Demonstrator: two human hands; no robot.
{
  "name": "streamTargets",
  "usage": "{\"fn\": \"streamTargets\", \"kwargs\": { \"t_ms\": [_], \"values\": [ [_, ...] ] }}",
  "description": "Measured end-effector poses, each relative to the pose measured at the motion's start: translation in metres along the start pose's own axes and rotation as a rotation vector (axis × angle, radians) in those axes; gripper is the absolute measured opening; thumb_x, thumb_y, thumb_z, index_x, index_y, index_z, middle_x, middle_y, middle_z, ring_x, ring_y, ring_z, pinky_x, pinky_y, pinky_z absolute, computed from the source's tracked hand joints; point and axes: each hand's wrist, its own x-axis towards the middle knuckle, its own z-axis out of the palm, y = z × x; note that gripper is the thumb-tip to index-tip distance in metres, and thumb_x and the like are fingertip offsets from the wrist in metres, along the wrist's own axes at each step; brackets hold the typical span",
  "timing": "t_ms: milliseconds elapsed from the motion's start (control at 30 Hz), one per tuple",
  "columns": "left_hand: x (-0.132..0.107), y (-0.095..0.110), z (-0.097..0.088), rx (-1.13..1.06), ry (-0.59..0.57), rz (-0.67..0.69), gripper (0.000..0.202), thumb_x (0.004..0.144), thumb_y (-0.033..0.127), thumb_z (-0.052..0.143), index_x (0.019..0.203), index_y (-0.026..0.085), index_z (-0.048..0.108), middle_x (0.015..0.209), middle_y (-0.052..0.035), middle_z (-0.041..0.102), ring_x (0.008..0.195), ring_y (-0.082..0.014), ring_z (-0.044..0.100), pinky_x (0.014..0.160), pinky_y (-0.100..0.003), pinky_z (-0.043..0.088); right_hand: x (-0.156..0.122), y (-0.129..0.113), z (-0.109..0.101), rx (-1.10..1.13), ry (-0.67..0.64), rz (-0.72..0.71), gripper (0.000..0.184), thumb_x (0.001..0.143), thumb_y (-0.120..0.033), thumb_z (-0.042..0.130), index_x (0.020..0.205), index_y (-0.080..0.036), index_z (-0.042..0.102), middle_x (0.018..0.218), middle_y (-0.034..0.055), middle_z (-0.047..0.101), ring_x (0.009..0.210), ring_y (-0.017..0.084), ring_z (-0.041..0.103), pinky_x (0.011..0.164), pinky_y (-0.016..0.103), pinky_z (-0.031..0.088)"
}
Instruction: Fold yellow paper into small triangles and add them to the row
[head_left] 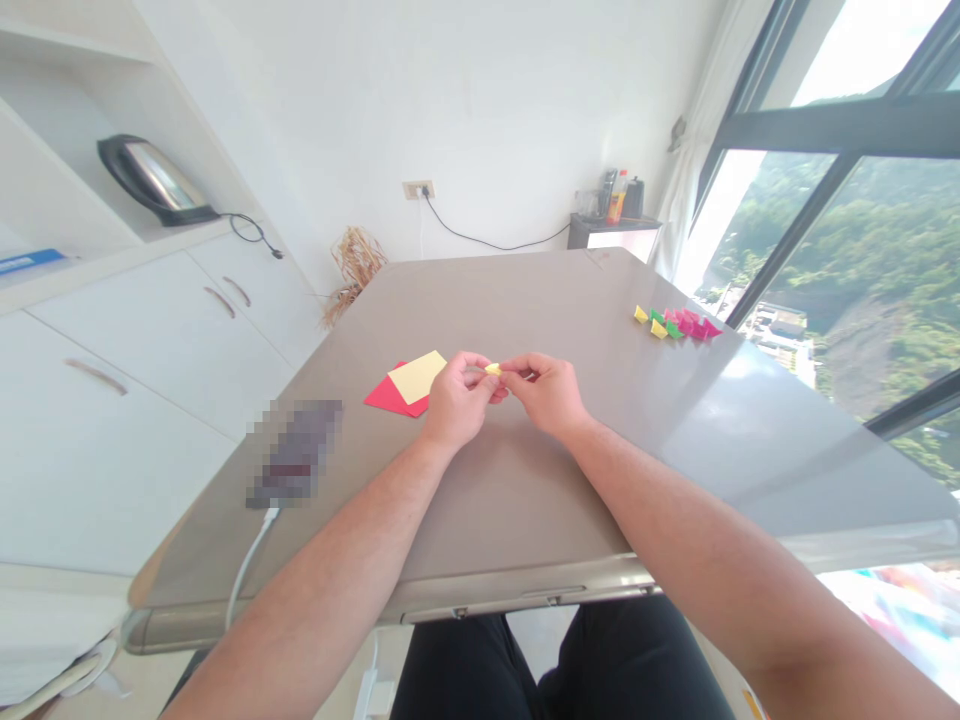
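Between my two hands, over the middle of the table, is a small piece of folded yellow paper [493,369]. My left hand [461,398] pinches it from the left with thumb and fingers. From the right, my right hand [546,392] grips its other side, the fingertips of both hands nearly meeting. Much of the folded paper is hidden by the fingers. Just left of my left hand lie a yellow paper sheet [417,377] and, under it, red paper [391,398].
Several small folded paper pieces in yellow, green and pink [686,324] stand at the table's right edge. A pixelated dark phone-like object [296,455] with a white cable [251,560] lies at left. A kettle [154,180] sits on the shelf; a bottle [618,197] stands beyond the table.
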Motion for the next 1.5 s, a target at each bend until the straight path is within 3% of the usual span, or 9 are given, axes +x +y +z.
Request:
{"fn": "streamTargets", "kwargs": {
  "t_ms": [100,367,567,767,1000,1100,1233,1333,1500],
  "values": [
    [-0.001,0.003,0.000,0.050,0.003,0.025,0.031,0.083,0.034,0.072,0.110,0.021,0.064,0.079,-0.0020,0.077,0.071,-0.0191,0.074,0.074,-0.034,0.061,-0.001,0.000,0.001,0.030,-0.021,-0.003,0.010,0.079,-0.027,0.068,0.083,-0.022,0.076,0.075,0.0003,0.075,0.070,0.016,0.069,0.069,0.029,0.053],
    [0.001,-0.002,0.001,0.061,0.060,0.037,0.015,0.082,0.030,0.071,0.092,0.019,0.066,0.078,-0.0036,0.076,0.071,-0.0193,0.074,0.071,-0.034,0.061,-0.002,0.002,0.005,-0.039,-0.001,-0.126,0.013,0.086,-0.025,0.065,0.081,-0.025,0.076,0.080,0.0002,0.077,0.079,0.018,0.071,0.077,0.031,0.054],
    [0.000,0.002,0.001,0.104,0.068,0.000,0.007,0.081,0.024,0.069,0.086,0.019,0.066,0.075,-0.0034,0.076,0.070,-0.0187,0.074,0.069,-0.032,0.060,-0.001,0.003,0.006,-0.153,-0.018,-0.111,0.015,0.087,-0.021,0.061,0.079,-0.024,0.074,0.079,0.0000,0.076,0.075,0.018,0.069,0.070,0.031,0.050],
    [-0.001,0.005,0.003,0.062,0.076,-0.040,0.005,0.080,0.021,0.068,0.084,0.018,0.065,0.072,-0.0033,0.075,0.068,-0.0189,0.074,0.069,-0.032,0.060,-0.001,0.006,0.007,-0.251,0.013,-0.246,0.020,0.087,-0.017,0.058,0.077,-0.023,0.074,0.080,0.0011,0.074,0.077,0.017,0.065,0.071,0.029,0.047],
    [-0.002,0.001,0.005,0.058,0.059,-0.055,0.005,0.081,0.021,0.068,0.082,0.019,0.064,0.071,-0.0032,0.075,0.068,-0.0202,0.074,0.068,-0.034,0.062,0.000,0.010,0.008,-0.315,0.008,-0.278,0.020,0.085,-0.017,0.056,0.072,-0.022,0.070,0.077,0.0015,0.071,0.075,0.017,0.062,0.069,0.029,0.045],
    [-0.001,0.000,0.004,0.054,0.046,-0.060,0.007,0.082,0.024,0.068,0.083,0.018,0.063,0.073,-0.0041,0.075,0.069,-0.0209,0.075,0.068,-0.035,0.062,0.003,0.009,0.006,-0.283,-0.013,-0.222,0.019,0.084,-0.017,0.056,0.072,-0.022,0.071,0.076,0.0006,0.071,0.074,0.016,0.061,0.068,0.028,0.044],
    [0.003,-0.002,0.001,0.016,0.007,-0.082,0.020,0.083,0.033,0.070,0.093,0.017,0.067,0.080,-0.0068,0.076,0.077,-0.0239,0.076,0.068,-0.038,0.063,0.007,0.008,-0.002,-0.104,-0.099,0.008,0.013,0.083,-0.028,0.061,0.079,-0.022,0.073,0.073,-0.0003,0.070,0.067,0.015,0.061,0.061,0.027,0.045],
    [0.005,-0.002,-0.001,-0.052,0.003,-0.096,0.027,0.079,0.031,0.073,0.101,0.017,0.071,0.093,-0.0095,0.076,0.090,-0.0259,0.075,0.068,-0.037,0.063,0.010,0.007,-0.008,0.019,-0.176,0.153,0.014,0.082,-0.031,0.063,0.076,-0.021,0.070,0.066,-0.0009,0.066,0.060,0.014,0.059,0.057,0.026,0.046],
    [0.003,0.002,-0.001,-0.144,-0.015,-0.037,0.033,0.072,0.030,0.081,0.100,0.017,0.073,0.097,-0.0083,0.076,0.089,-0.0224,0.072,0.075,-0.037,0.061,0.009,0.003,-0.009,0.234,-0.227,0.239,0.018,0.084,-0.031,0.063,0.071,-0.019,0.065,0.071,0.0008,0.066,0.059,0.012,0.059,0.061,0.026,0.053]
  ]
}}
